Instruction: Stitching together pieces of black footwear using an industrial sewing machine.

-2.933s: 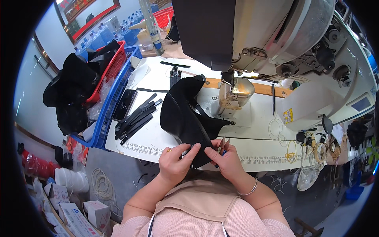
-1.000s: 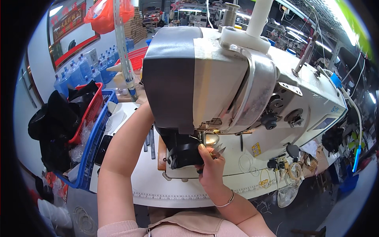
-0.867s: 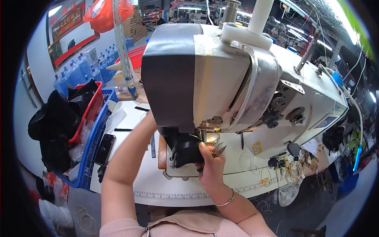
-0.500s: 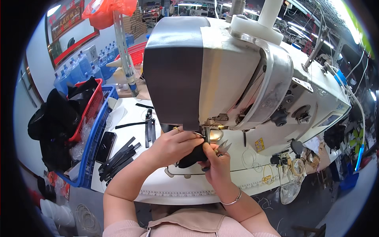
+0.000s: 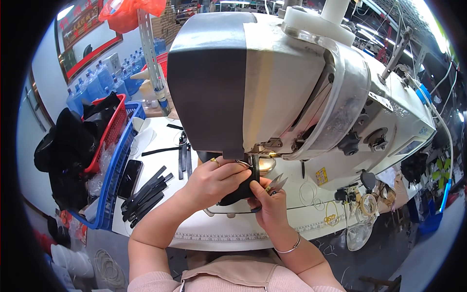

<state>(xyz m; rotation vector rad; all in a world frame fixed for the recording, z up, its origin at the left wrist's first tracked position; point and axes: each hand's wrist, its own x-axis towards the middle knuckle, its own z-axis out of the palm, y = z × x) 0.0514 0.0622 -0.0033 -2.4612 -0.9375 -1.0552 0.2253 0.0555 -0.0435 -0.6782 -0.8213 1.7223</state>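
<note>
Pinching black piece (image 5: 235, 195) | left hand (image 5: 214, 181) palm-down, grip clamped on it | right hand (image 5: 270, 203) thumb uppermost, grip likewise, scissors (image 5: 278, 184) held

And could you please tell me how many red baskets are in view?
2: one red basket at the left, by the blue basket; another red basket beyond the metal post, partly hidden by the sewing machine. More may be hidden.
</note>
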